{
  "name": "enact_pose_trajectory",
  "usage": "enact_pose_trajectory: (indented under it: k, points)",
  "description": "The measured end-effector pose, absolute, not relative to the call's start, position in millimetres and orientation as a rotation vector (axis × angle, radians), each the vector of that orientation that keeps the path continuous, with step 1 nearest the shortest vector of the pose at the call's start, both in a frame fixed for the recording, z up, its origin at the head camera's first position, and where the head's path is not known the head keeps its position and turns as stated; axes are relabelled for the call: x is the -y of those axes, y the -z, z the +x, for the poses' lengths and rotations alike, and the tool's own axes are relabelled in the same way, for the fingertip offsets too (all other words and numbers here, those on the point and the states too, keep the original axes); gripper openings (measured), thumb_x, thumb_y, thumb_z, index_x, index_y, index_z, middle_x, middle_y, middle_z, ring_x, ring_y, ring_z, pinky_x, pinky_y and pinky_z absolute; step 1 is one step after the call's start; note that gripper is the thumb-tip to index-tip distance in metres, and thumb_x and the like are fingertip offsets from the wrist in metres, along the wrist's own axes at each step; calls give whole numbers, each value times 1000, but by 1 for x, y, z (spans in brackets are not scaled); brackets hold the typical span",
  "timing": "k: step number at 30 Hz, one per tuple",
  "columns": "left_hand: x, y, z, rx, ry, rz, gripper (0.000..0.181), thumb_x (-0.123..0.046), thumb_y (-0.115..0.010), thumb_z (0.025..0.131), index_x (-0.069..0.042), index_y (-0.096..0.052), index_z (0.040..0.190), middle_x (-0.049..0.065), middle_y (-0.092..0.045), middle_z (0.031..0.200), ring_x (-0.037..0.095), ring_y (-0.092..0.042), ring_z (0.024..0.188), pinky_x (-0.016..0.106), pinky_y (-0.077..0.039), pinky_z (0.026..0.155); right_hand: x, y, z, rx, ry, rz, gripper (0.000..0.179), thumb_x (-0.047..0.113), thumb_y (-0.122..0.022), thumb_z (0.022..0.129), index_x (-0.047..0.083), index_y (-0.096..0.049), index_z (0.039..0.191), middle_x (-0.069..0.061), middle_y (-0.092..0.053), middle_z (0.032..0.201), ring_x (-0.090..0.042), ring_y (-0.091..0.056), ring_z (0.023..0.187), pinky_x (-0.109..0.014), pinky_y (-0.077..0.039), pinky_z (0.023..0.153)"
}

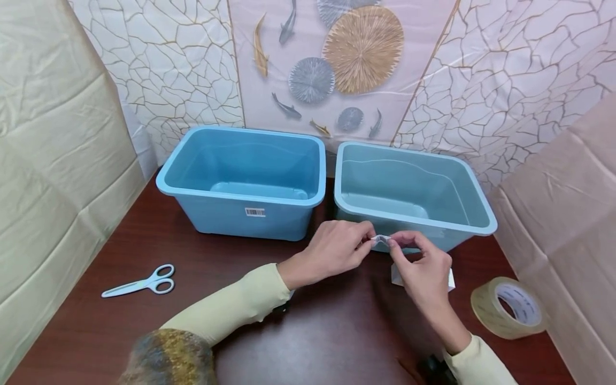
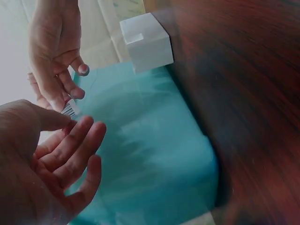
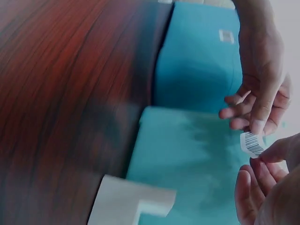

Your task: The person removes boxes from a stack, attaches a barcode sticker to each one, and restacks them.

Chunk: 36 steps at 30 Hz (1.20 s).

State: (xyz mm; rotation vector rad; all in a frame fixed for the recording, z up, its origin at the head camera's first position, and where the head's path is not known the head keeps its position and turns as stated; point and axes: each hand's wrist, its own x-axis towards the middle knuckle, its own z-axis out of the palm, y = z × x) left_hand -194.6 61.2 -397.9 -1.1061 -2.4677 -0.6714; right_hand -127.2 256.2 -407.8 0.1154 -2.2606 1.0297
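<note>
A small white barcode sticker [image 3: 252, 144] is stretched between both hands, bent in the middle. My left hand [image 1: 337, 247] pinches one end between thumb and forefinger. The opposite end is pinched by my right hand [image 1: 423, 266]. Both hands are in front of the right, paler blue-green tub [image 1: 414, 224], near its rim. A white box [image 2: 149, 43] stands on the table by that tub, mostly hidden behind my right hand in the head view.
Left of that tub stands a blue tub [image 1: 240, 216] with a barcode label [image 1: 255, 212] on its front. Light blue scissors [image 1: 139, 283] lie at the left of the dark wooden table [image 1: 308, 331]. A roll of clear tape [image 1: 491, 307] lies at the right.
</note>
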Motion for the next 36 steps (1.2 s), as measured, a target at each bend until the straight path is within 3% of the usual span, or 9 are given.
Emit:
enact_pose_trajectory:
  k: [6,11,28,33,36]
  points:
    - [-91,407,-196,2503,820,-910,11,-38,-71,101,-28,-77,99,-20,-78,84,-6,-58,60,14,-37,48,-271,416,-130,2236,-1024,-87,3,16,-81,93,16,-80,96,-3,-79,88,15,-65,79,-7,-47,62]
    - [-110,414,-195,2451,850,-837,12,-38,-72,100,-30,-80,97,-21,-74,74,-4,-56,56,15,-34,45,-280,421,-133,2204,-1010,-186,6,20,-79,94,14,-81,96,-6,-80,91,17,-65,79,-8,-45,62]
    - [-123,421,-196,2497,982,-891,21,-34,-64,104,-26,-80,115,-23,-66,70,-7,-50,54,14,-36,44,-283,422,-142,2168,-1049,-298,15,27,-80,95,13,-85,99,-13,-82,94,18,-63,69,-6,-46,62]
    - [-119,423,-198,2467,1076,-908,23,-30,-58,106,-25,-79,111,-20,-66,69,-8,-50,53,15,-38,46,-287,424,-139,2150,-1029,-344,20,33,-76,97,15,-84,101,-3,-81,90,15,-63,72,-7,-45,64]
    - [-116,422,-200,2484,1322,-1044,26,-27,-54,109,-24,-78,117,-16,-78,85,-13,-59,56,13,-47,53,-289,426,-139,2138,-1108,-312,21,30,-72,101,14,-84,101,7,-80,89,7,-68,72,-8,-50,63]
